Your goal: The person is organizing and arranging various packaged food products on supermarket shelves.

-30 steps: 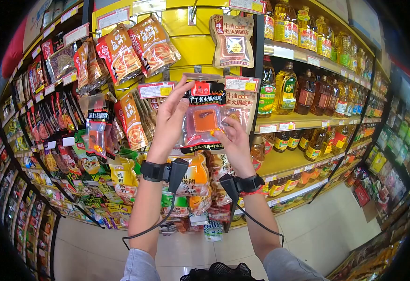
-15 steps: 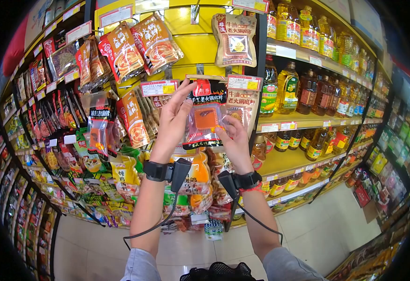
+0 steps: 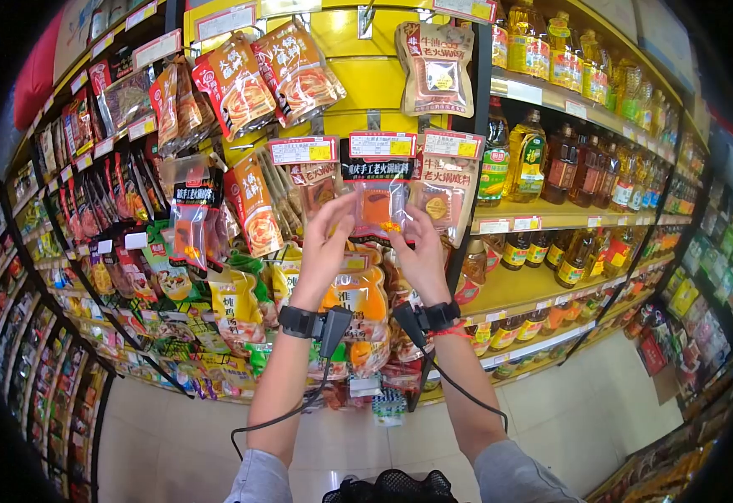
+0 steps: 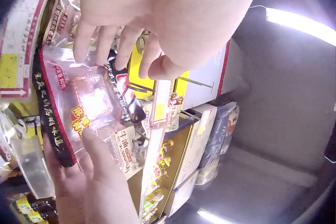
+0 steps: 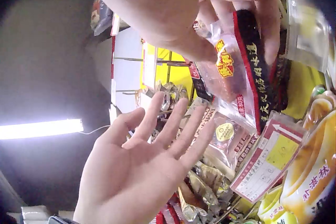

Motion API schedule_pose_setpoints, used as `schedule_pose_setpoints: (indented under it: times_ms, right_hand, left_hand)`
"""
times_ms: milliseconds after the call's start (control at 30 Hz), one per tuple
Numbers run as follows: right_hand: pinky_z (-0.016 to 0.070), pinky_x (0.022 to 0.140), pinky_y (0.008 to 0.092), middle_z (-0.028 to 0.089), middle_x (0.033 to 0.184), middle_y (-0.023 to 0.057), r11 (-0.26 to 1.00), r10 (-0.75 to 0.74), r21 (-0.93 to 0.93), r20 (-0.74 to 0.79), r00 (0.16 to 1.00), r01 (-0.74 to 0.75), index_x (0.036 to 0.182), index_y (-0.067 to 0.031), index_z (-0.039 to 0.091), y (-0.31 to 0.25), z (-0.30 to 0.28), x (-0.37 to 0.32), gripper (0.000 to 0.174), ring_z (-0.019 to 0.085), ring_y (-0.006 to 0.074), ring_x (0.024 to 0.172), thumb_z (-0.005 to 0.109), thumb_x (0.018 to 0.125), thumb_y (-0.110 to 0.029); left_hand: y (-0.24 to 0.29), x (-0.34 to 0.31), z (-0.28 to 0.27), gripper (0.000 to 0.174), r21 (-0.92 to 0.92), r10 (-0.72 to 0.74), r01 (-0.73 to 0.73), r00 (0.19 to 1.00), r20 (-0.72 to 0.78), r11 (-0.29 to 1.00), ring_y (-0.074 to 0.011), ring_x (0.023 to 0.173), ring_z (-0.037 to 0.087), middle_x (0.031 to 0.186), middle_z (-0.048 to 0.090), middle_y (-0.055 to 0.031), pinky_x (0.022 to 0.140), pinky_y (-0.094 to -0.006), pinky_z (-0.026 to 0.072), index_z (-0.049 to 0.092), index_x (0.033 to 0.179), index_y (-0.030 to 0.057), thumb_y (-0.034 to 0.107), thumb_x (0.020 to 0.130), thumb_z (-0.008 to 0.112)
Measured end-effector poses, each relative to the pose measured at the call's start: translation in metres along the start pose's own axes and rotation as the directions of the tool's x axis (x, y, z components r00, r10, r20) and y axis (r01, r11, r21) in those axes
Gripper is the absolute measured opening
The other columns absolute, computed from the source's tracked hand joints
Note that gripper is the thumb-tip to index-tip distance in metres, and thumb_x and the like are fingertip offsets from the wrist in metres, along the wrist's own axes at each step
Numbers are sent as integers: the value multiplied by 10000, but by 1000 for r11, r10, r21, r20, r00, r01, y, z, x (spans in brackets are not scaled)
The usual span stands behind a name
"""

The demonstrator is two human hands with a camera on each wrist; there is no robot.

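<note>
A clear packet of hotpot base (image 3: 376, 208) with a black header and a red-brown block inside hangs upright below a price tag (image 3: 382, 146). My right hand (image 3: 422, 251) pinches its lower right edge, thumb in front and fingers behind, as the right wrist view shows. To the packet's left is my left hand (image 3: 326, 251), its fingers loosely extended and spread, holding nothing. In the right wrist view the left palm (image 5: 139, 176) faces the packet. The tag covers the packet's top.
Brown hotpot packets (image 3: 446, 197) hang close on the right, and more hotpot base packets (image 3: 234, 88) on the upper left. Yellow soup packets (image 3: 358, 293) hang below. Oil bottles (image 3: 527, 159) stand on the right shelves. A similar black-header packet (image 3: 199, 210) hangs on the left.
The packet has gone back beneath its price tag, which now covers its top. My left hand has come down from the packet's upper left edge; the right hand keeps its pinch.
</note>
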State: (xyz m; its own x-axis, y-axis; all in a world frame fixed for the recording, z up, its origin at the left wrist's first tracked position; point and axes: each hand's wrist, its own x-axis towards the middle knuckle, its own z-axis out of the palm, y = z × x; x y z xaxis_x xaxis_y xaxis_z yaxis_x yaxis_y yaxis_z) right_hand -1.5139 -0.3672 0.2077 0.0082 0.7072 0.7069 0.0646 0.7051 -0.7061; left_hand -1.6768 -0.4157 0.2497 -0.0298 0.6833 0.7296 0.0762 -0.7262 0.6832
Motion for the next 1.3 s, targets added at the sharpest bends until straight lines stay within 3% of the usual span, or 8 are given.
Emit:
schedule_pose_setpoints:
  times_ms: [133, 200, 400, 633, 800, 900, 1200, 1300]
  right_hand:
    - [498, 856, 341, 549, 1211, 177, 995, 97, 21, -16, 995, -96, 1333, 8, 391, -23, -5, -20, 555, 577, 225, 1058, 642, 844, -67]
    - [497, 855, 348, 527, 1246, 182, 981, 20, -192, -43, 999, -28, 1343, 0, 374, -30, -5, -32, 590, 573, 250, 1072, 657, 832, -84]
    - [484, 742, 321, 616, 863, 102, 985, -41, -172, -169, 985, 12, 991, 5, 556, -45, 21, -52, 197, 613, 205, 820, 631, 822, -64]
    - [480, 645, 241, 609, 818, 17, 961, -36, 269, 378, 925, -72, 973, -14, 573, -64, 110, -49, 95, 590, 74, 757, 589, 882, -38]
    - [507, 742, 265, 601, 998, 68, 985, -62, 169, 550, 833, -38, 1215, -17, 468, -95, 177, -36, 367, 612, 123, 858, 611, 879, -54]
    - [520, 779, 298, 540, 1184, 132, 979, -64, 193, 571, 818, -58, 1437, -77, 235, -95, 197, -29, 710, 616, 174, 921, 633, 850, -39]
    - [550, 733, 331, 538, 1226, 199, 982, -58, 184, 457, 888, -31, 1488, -74, 104, -97, 231, -41, 896, 660, 233, 886, 688, 807, -74]
    - [524, 823, 353, 518, 1264, 217, 978, 26, 178, 416, 909, -109, 1480, -53, 124, -99, 232, -42, 852, 634, 276, 1006, 664, 821, -52]
  left_hand:
    - [0, -18, -18, 228, -24, -119, 120, 993, 20, 993, -147, 991, 615, 1032, 654, -79, 872, -277, 482, 594, 1135, -4, 104, 956, 503]
    - [-5, -28, -36, 173, -70, -170, 175, 983, 66, 982, -93, 830, 628, 899, 662, -20, 735, -234, 502, 616, 1051, 13, 120, 957, 517]
    - [15, -70, -89, 87, 108, -218, 218, 976, -7, 970, -75, 776, 611, 837, 655, -10, 685, -218, 481, 636, 929, 20, 9, 846, 660]
    - [43, -101, -182, 232, 109, -28, 49, 982, -188, 993, -97, 686, 583, 790, 639, -68, 648, -228, 456, 570, 728, -17, 86, 935, 558]
    - [52, -86, -236, 167, 535, 140, 76, 925, -353, 842, -135, 862, 611, 998, 638, -67, 746, -263, 481, 617, 974, 6, 162, 916, 605]
    - [45, -77, -249, 608, 654, 145, 133, 924, -353, 745, -234, 1248, 444, 1361, 462, -116, 974, -370, 419, 365, 1413, 67, 199, 888, 641]
    - [28, -64, -262, 551, 405, -28, 158, 951, -309, 900, -223, 1104, 555, 1274, 551, -164, 948, -360, 438, 425, 1388, 71, 161, 886, 635]
    - [25, -62, -262, 542, 413, -11, 121, 966, -260, 903, -165, 961, 617, 1134, 625, -127, 756, -283, 502, 496, 1318, 17, 143, 834, 706]
